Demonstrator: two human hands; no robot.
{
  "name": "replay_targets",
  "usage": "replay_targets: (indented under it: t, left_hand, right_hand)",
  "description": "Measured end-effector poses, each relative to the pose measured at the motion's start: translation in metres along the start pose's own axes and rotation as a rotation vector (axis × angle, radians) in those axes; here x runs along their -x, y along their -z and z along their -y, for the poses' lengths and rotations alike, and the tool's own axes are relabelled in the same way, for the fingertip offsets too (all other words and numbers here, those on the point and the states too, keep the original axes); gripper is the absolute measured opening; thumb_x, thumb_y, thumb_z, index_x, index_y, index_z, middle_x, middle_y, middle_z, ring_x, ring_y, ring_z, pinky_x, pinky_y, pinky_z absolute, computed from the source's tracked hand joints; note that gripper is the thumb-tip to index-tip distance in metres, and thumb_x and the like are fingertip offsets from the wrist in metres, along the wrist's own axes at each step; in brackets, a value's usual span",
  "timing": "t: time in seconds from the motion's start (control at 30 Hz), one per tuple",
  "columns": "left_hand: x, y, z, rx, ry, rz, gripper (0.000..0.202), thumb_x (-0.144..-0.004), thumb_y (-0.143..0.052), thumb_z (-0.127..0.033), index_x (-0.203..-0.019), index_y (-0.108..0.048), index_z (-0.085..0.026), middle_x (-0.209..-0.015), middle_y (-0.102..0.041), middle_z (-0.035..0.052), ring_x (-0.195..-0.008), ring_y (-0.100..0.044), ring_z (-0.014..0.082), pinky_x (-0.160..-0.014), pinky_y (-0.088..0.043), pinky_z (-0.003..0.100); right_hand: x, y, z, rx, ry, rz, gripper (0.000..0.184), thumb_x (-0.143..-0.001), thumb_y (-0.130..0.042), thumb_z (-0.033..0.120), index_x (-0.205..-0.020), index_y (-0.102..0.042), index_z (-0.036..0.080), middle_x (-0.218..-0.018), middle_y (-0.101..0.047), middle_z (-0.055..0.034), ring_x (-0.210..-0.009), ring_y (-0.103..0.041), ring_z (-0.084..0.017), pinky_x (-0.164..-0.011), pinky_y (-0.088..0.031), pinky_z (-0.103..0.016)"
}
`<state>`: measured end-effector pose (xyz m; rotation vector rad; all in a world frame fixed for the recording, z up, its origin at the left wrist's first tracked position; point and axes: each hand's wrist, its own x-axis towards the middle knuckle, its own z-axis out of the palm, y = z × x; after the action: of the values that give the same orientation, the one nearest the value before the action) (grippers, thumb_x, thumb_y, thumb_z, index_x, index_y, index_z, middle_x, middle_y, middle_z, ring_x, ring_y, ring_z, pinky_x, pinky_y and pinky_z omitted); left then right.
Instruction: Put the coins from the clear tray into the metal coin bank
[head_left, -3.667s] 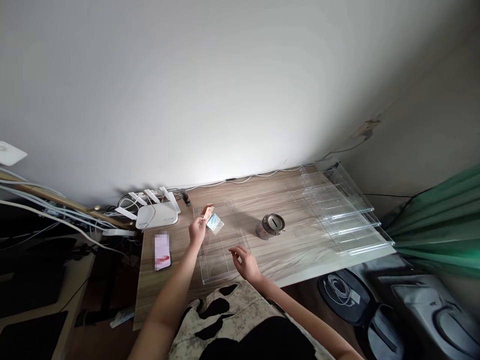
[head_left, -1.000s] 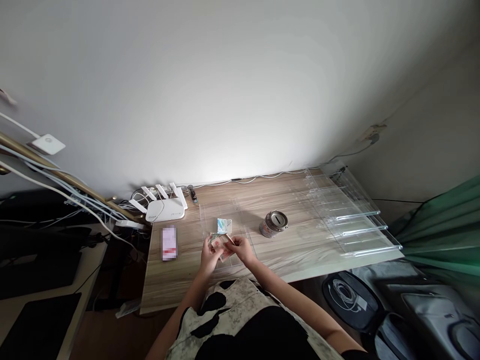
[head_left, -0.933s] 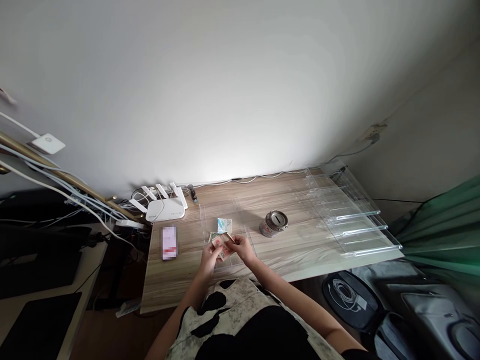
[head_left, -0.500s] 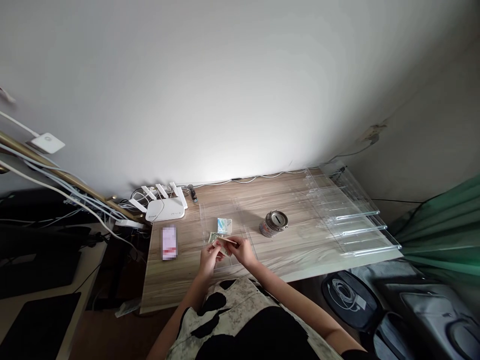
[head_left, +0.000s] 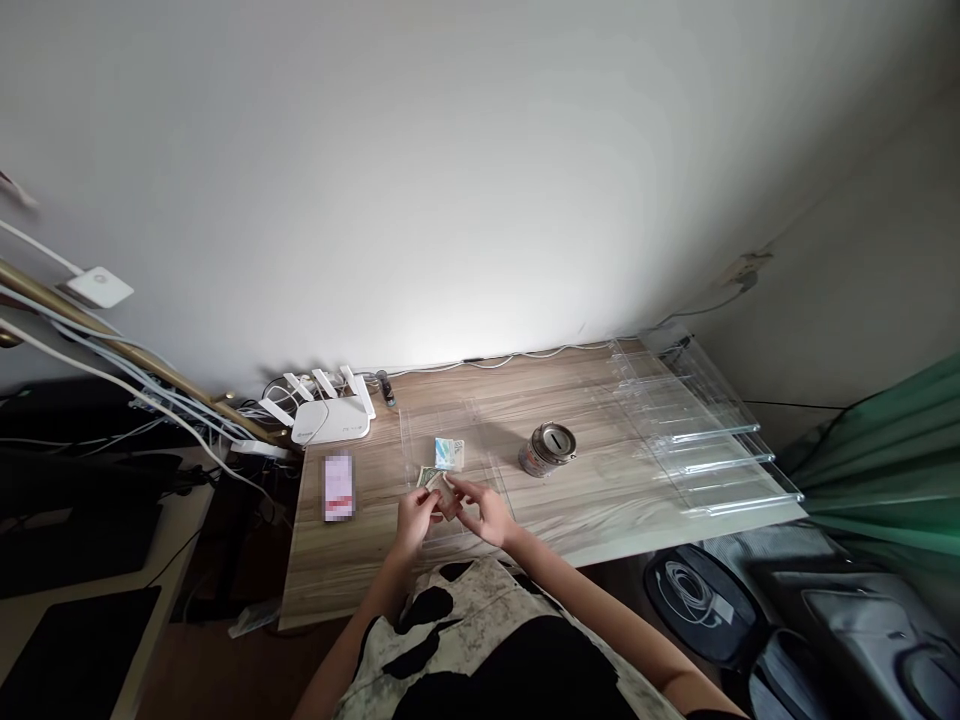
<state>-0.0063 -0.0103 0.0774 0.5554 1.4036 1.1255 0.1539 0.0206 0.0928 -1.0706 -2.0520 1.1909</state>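
My left hand (head_left: 416,518) pinches a small, pale brownish banknote (head_left: 445,498) that looks folded. On the note's other side is my right hand (head_left: 489,514), its index finger at the top edge and its thumb lower down. Just beyond my fingers lies a greenish banknote (head_left: 427,475), partly covered. A blue and white banknote (head_left: 448,454) rests behind it. These notes are on a clear plastic sheet or tray (head_left: 421,425). To the right stands a round metal money tin (head_left: 548,449) with a slot in its lid.
A white router (head_left: 331,418) and a small dark bottle-like item (head_left: 385,388) stand at the back left. A blurred pink-screened phone-like object (head_left: 338,488) lies on the wooden desk (head_left: 337,570). Clear acrylic panels (head_left: 697,440) cover the right end. Cables run along the wall.
My right-hand fingers have spread from a tight pinch to lie along the banknote's edge. The note has turned more upright and shows more of its face. The left hand has barely moved.
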Motion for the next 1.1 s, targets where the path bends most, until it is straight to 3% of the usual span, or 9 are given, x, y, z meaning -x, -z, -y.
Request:
replay_targets:
  t: [0.13, 0.23, 0.33, 0.53, 0.63, 0.8, 0.9, 1.0, 1.1]
  left_hand:
    - [-0.001, -0.003, 0.0, -0.025, 0.037, 0.04, 0.035, -0.055, -0.079, -0.045, -0.065, -0.064, -0.015, -0.064, -0.067, 0.0041, -0.058, -0.065, 0.0187, -0.053, -0.051, 0.028]
    - [0.001, -0.004, 0.001, -0.066, 0.072, 0.059, 0.037, -0.051, -0.081, -0.044, -0.067, -0.064, -0.015, -0.058, -0.064, 0.0016, -0.049, -0.06, 0.0151, -0.046, -0.047, 0.025]
    - [0.002, -0.005, 0.002, -0.079, 0.089, 0.124, 0.039, -0.049, -0.082, -0.043, -0.067, -0.064, -0.014, -0.055, -0.062, 0.0012, -0.046, -0.058, 0.0131, -0.044, -0.044, 0.023]
    - [0.002, -0.009, 0.002, 0.071, 0.113, 0.047, 0.041, -0.048, -0.082, -0.045, -0.067, -0.063, -0.014, -0.058, -0.064, 0.0027, -0.052, -0.061, 0.0137, -0.047, -0.042, 0.021]
    - [0.002, -0.013, 0.001, 0.088, 0.124, 0.037, 0.043, -0.045, -0.082, -0.047, -0.065, -0.064, -0.014, -0.06, -0.066, 0.0039, -0.053, -0.062, 0.0143, -0.047, -0.042, 0.021]
    - [0.005, -0.021, 0.004, 0.092, 0.114, 0.065, 0.048, -0.043, -0.083, -0.05, -0.067, -0.066, -0.012, -0.062, -0.068, 0.0067, -0.055, -0.064, 0.0157, -0.05, -0.045, 0.022]
    - [0.007, -0.021, 0.005, 0.089, 0.149, 0.077, 0.049, -0.046, -0.082, -0.051, -0.071, -0.068, -0.011, -0.065, -0.069, 0.0086, -0.056, -0.065, 0.0167, -0.051, -0.046, 0.024]
    - [0.004, -0.015, 0.007, 0.122, 0.132, 0.038, 0.047, -0.047, -0.082, -0.048, -0.073, -0.067, -0.012, -0.066, -0.069, 0.007, -0.056, -0.065, 0.0155, -0.054, -0.048, 0.024]
    - [-0.001, -0.007, 0.009, 0.13, 0.119, 0.0, 0.044, -0.046, -0.082, -0.044, -0.073, -0.066, -0.013, -0.066, -0.068, 0.0048, -0.056, -0.064, 0.0141, -0.056, -0.048, 0.025]
  right_hand:
    - [-0.004, -0.008, -0.011, -0.409, -0.331, -0.016, 0.034, -0.074, -0.061, 0.048, -0.083, -0.067, 0.015, -0.066, -0.067, -0.0043, -0.058, -0.06, -0.016, -0.054, -0.045, -0.026]
    - [-0.005, -0.01, -0.019, -0.526, -0.418, 0.014, 0.037, -0.063, -0.071, 0.051, -0.061, -0.06, 0.016, -0.053, -0.06, -0.0002, -0.048, -0.053, -0.012, -0.047, -0.039, -0.023]
    - [-0.004, -0.006, -0.021, -0.528, -0.456, 0.031, 0.038, -0.059, -0.075, 0.05, -0.06, -0.059, 0.016, -0.049, -0.057, 0.0022, -0.044, -0.049, -0.009, -0.043, -0.036, -0.021]
    - [-0.003, -0.004, -0.019, -0.634, -0.5, -0.043, 0.044, -0.057, -0.074, 0.056, -0.064, -0.056, 0.016, -0.052, -0.059, 0.002, -0.043, -0.051, -0.009, -0.04, -0.037, -0.02]
    - [-0.002, -0.008, -0.016, -0.674, -0.509, -0.142, 0.047, -0.051, -0.078, 0.056, -0.062, -0.053, 0.017, -0.051, -0.058, 0.0028, -0.042, -0.05, -0.009, -0.042, -0.038, -0.021]
    - [0.008, -0.011, -0.01, -0.714, -0.552, -0.251, 0.044, -0.056, -0.075, 0.055, -0.071, -0.06, 0.016, -0.062, -0.065, -0.0014, -0.052, -0.058, -0.013, -0.049, -0.043, -0.023]
    - [0.013, 0.023, -0.016, -0.5, -0.461, -0.404, 0.039, -0.061, -0.07, 0.053, -0.07, -0.063, 0.016, -0.057, -0.063, -0.0024, -0.049, -0.055, -0.013, -0.047, -0.041, -0.024]
    - [0.016, 0.093, -0.031, -0.144, -0.42, -0.67, 0.036, -0.067, -0.062, 0.047, -0.08, -0.068, 0.015, -0.058, -0.063, -0.0029, -0.052, -0.054, -0.014, -0.05, -0.039, -0.024]
    - [0.016, 0.162, -0.045, 0.223, -0.503, -0.645, 0.027, -0.068, -0.059, 0.039, -0.077, -0.068, 0.015, -0.062, -0.065, -0.004, -0.058, -0.056, -0.015, -0.052, -0.036, -0.024]
